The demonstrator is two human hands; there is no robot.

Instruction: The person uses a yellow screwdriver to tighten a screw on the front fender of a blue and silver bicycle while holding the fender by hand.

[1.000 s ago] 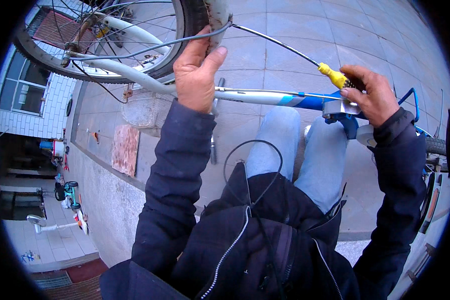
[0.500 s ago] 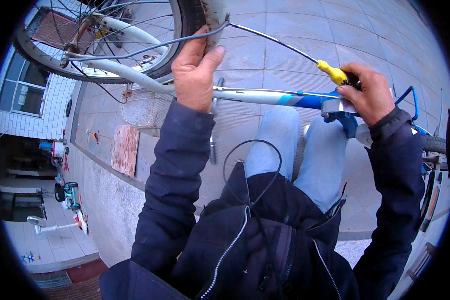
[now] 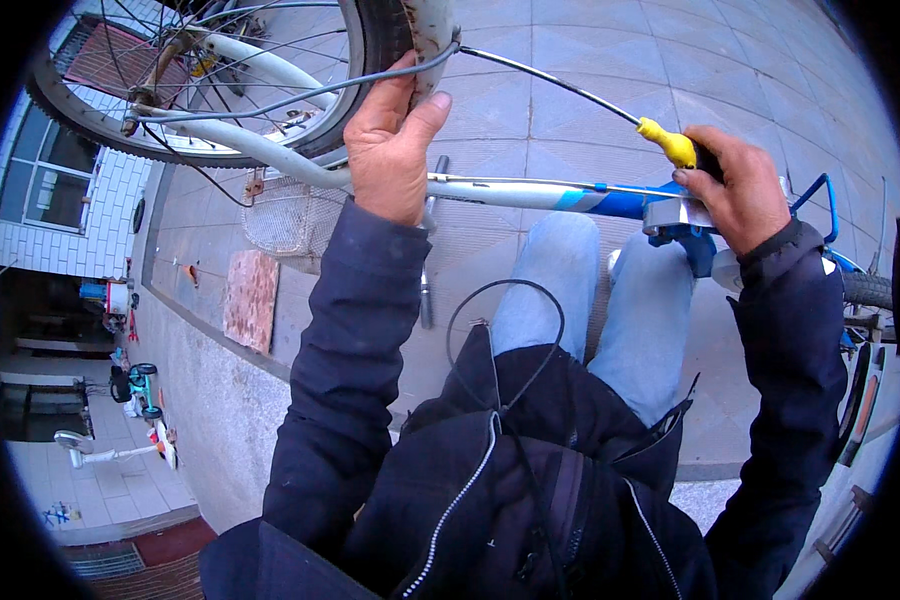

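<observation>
At the upper left, a white mudguard [image 3: 432, 30] curves around the spoked bicycle wheel [image 3: 380, 55]. My left hand [image 3: 390, 165] is closed on the mudguard's edge by the tyre, thumb on the near side and fingertips partly hidden behind. A long-shafted screwdriver [image 3: 667, 143] with a yellow and black handle is gripped in my right hand [image 3: 742, 195]. Its tip meets the mudguard where the bent end of a grey metal stay [image 3: 300, 95] is attached; the fastener is too small to make out. Below the hands runs the white and blue frame tube [image 3: 510, 192].
A wire basket [image 3: 280, 215] and a reddish stone-patterned board [image 3: 251, 300] lie on the paved ground to the left. A metal tool [image 3: 426, 295] lies beside my left sleeve. A black cable loop [image 3: 560, 310] hangs before my knees. Small ride-on toys [image 3: 142, 390] stand far left.
The screwdriver's handle has turned and shifted slightly in my right hand, showing more plain yellow. My left hand and the wheel stay in place.
</observation>
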